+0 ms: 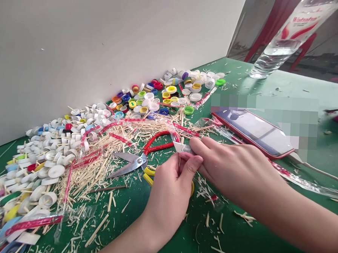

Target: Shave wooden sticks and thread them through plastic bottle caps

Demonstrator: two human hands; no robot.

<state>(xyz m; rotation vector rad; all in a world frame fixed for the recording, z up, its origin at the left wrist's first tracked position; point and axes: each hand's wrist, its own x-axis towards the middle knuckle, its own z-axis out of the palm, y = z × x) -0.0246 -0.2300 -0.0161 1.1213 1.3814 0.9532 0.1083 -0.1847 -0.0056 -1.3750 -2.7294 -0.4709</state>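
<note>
With fingers curled tight, our right hand [226, 156] holds a pale blade-like piece [181, 147] aimed toward ten o'clock, while our left hand [171, 181], pinched closed at its six o'clock, hides any contents.

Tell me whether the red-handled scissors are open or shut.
Open. The red-handled scissors lie with their two blades spread in a V, the tips clearly apart.
</note>
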